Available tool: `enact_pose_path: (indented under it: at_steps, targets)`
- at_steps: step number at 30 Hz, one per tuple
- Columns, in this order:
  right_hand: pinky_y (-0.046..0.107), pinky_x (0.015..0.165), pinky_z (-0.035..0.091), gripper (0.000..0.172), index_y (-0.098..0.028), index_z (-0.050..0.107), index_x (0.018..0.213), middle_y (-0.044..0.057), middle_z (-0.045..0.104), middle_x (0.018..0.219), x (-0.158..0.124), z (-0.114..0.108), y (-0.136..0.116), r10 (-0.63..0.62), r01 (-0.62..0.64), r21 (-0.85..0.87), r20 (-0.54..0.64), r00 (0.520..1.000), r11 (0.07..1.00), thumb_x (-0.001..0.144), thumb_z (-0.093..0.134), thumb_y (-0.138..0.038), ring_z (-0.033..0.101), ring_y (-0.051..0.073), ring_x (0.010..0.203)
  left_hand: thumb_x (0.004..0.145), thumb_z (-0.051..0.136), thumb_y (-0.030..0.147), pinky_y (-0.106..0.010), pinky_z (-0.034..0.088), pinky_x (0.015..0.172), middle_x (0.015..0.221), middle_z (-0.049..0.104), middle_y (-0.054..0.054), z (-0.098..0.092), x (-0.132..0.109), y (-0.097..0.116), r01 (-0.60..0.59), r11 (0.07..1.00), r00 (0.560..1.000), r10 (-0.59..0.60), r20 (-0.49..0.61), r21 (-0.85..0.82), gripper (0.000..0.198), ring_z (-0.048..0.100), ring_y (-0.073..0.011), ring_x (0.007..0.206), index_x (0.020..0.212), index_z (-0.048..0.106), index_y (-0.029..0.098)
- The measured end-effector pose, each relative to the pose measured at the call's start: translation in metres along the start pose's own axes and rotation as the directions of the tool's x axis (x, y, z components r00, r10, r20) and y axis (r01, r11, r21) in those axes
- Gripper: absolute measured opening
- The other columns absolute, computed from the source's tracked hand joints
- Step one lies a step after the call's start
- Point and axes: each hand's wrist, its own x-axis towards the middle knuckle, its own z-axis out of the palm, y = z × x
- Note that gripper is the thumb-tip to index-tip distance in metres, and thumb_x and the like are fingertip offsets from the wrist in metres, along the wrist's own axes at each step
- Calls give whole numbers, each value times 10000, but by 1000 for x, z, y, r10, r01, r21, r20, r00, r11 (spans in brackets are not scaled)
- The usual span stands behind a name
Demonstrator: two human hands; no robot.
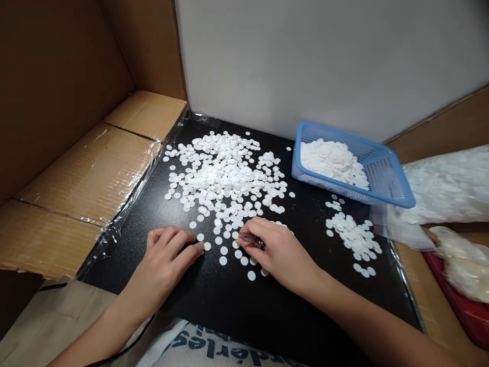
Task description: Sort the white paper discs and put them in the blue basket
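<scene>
Many small white discs [225, 176] lie in a loose heap on a black tabletop [229, 306], thinning out toward me. My left hand [164, 262] rests left of the near discs, fingers bent and somewhat apart, with a fingertip at the edge of one white disc [207, 246]. My right hand [273, 247] is over the heap's near edge, its thumb and fingers closed on a small shiny metal tool [252, 239]. The fingers cover most of that tool, so its kind is unclear. Several single discs lie between the two hands.
A blue plastic basket [393, 199] partly filled with white discs stands at the back right. Nearer lies a smaller pile of discs [353, 237]. Bulging clear bags [451, 178] lie at the right edge. Cardboard [87, 168] borders the left, and a white wall [305, 61] the back.
</scene>
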Motion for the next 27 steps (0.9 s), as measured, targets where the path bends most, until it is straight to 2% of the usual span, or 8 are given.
enact_pose_path:
  at_steps: [4,11,14,18,21,24,27]
  targets:
    - [228,599,420,146,-206,607,872,-2,615,839,-4,8,-9,-84,84,-9,34,996,996,885,591,-61,574,120,677,998,530,150,-386,329,853,1018,682,-64,-1,-9,0,-40,999,999,40,13,-1,163,568,-220,962,1121,631,186]
    - [224,613,439,321,-222,659,1107,24,626,1000,2,27,-16,-151,161,-122,87,985,979,843,644,-40,615,122,735,961,632,249,-336,348,803,923,664,-4,-2,-10,-1,140,979,988,-147,-44,-146,80,568,-174,862,1036,626,220]
    - [234,585,390,273,-218,674,1048,17,625,992,13,34,-22,-127,155,-217,137,982,964,832,673,-52,599,122,714,974,610,240,-320,351,782,911,662,8,-7,-11,-5,187,960,977,-203,-59,-208,34,570,-164,856,999,620,218]
    - [242,571,335,26,-188,666,936,16,619,938,30,37,-35,-22,59,-240,155,988,969,917,670,-206,568,117,682,998,540,166,-309,344,751,892,652,19,-9,-13,-8,234,937,965,-256,-54,-260,97,560,-152,836,979,616,223]
    - [239,580,319,83,-185,660,870,6,605,883,41,33,-41,33,5,-188,202,979,982,892,717,-242,551,117,686,1006,502,152,-313,323,714,850,628,18,-7,-8,-8,233,938,967,-251,-38,-255,155,529,-157,797,995,633,235]
    - [237,586,323,106,-183,644,820,-1,590,847,45,28,-39,22,9,-129,233,972,992,853,743,-203,540,123,701,1009,496,190,-323,298,692,815,595,6,-2,5,-8,214,958,975,-221,-18,-192,166,494,-178,776,965,649,237]
    - [233,604,365,127,-184,598,785,-6,597,834,38,18,-29,-38,37,12,144,989,999,833,697,-120,548,123,711,996,528,220,-335,289,701,829,579,-12,1,18,-7,199,973,979,-195,53,-112,146,484,-204,796,905,643,218]
